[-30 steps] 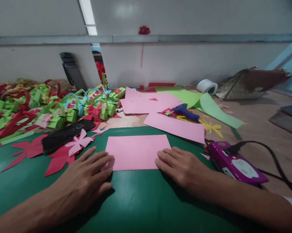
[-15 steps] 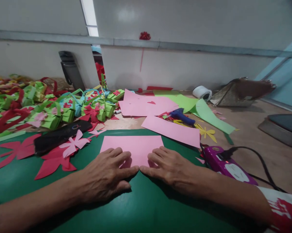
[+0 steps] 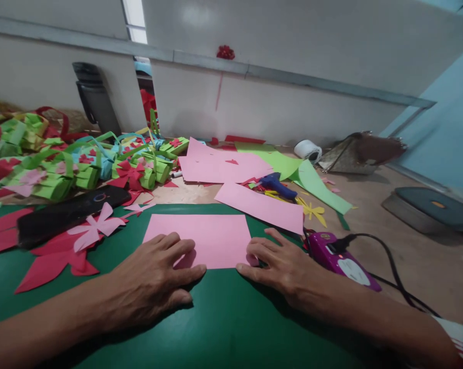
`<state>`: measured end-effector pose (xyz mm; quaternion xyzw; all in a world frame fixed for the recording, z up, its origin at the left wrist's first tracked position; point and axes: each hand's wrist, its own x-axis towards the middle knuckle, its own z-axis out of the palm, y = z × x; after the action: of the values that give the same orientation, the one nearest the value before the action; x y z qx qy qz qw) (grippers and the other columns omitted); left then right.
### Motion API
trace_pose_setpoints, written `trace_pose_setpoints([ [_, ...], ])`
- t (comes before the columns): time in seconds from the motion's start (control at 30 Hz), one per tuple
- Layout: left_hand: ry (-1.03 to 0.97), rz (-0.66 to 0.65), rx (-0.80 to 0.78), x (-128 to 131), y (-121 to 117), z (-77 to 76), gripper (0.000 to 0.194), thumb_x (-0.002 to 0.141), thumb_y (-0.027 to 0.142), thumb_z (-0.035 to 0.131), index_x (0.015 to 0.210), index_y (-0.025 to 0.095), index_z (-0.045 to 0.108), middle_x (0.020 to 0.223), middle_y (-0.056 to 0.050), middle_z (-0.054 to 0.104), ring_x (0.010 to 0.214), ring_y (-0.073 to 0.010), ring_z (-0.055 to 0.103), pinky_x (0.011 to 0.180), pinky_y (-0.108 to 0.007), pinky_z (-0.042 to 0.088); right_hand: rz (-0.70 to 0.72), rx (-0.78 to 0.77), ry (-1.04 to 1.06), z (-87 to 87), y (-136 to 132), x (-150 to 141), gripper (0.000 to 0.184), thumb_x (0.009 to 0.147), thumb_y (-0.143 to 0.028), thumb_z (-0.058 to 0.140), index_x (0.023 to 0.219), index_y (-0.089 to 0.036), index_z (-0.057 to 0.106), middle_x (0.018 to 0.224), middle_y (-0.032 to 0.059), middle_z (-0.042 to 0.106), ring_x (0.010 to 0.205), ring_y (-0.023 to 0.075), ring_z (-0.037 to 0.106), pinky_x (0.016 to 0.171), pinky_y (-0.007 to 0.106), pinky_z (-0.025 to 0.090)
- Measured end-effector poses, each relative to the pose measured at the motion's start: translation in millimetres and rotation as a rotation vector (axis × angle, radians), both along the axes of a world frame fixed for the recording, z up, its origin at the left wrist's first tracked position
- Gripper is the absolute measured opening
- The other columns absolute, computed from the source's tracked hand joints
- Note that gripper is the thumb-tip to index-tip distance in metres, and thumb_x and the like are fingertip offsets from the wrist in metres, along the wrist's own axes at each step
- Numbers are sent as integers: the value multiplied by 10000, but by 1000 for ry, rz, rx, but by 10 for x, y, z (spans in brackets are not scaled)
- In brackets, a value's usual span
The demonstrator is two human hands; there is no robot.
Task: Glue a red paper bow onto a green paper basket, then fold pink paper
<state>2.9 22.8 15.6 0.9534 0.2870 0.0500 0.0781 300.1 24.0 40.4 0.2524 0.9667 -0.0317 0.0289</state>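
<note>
A pink sheet of paper (image 3: 210, 238) lies flat on the green mat (image 3: 216, 328), its straight near edge between my hands. My left hand (image 3: 160, 274) rests on the left end of the paper. Its fingers are curled, and a fingertip presses on the near edge. At the right end my right hand (image 3: 279, 266) holds the near corner, thumb on the edge and fingers bent over the paper, one finger raised. A gap of bare paper edge separates the two hands. The undersides of the curled fingers are partly hidden.
Pink paper flowers (image 3: 96, 225), red cutouts (image 3: 58, 256) and a black phone (image 3: 73, 210) lie left. Green paper baskets (image 3: 58, 179) crowd behind them. A pink strip (image 3: 260, 205), blue glue gun (image 3: 279, 185), and purple power socket (image 3: 341, 259) with cable are at right.
My right hand has slid right along the near edge, away from my left hand, baring more of the paper between them. The camera view has tilted and shifted slightly.
</note>
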Motion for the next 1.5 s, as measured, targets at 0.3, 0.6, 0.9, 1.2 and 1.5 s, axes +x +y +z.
trace_pose_setpoints([
  [0.3,-59,-46,35,-49,30,-103,339,970,461,394,1228,285,526,1074,-83,485,846,-245,423,707,-379,300,-71,89,54,-71,-125,283,520,833,-6,384,1287,-225,511,1079,90,562,1039,254,510,981,546,211],
  [0.6,-68,-40,18,-50,22,-66,361,970,473,376,1242,289,525,1078,-91,489,869,-259,426,726,-391,323,-120,267,58,-63,-155,364,470,790,42,383,1137,-193,596,1054,102,615,1007,262,550,975,544,259],
  [0.9,-31,18,13,133,-4,-58,416,961,530,353,1275,294,490,1009,-80,471,829,-251,432,706,-391,317,-221,32,261,-77,-40,-170,222,936,-101,444,925,-159,657,799,41,617,712,160,545,623,272,380],
  [1.2,44,-88,51,253,137,-13,280,969,470,398,1084,278,566,928,-44,496,759,-206,451,678,-352,322,-243,-62,256,-222,120,-331,225,867,-38,477,711,-156,588,676,5,532,600,114,458,539,242,272],
  [1.5,59,-113,79,51,157,19,202,968,379,455,1090,261,564,1031,-43,536,812,-204,438,676,-350,318,-219,64,311,-288,65,-301,248,866,-11,457,689,-169,529,654,-19,456,563,110,379,517,258,192],
])
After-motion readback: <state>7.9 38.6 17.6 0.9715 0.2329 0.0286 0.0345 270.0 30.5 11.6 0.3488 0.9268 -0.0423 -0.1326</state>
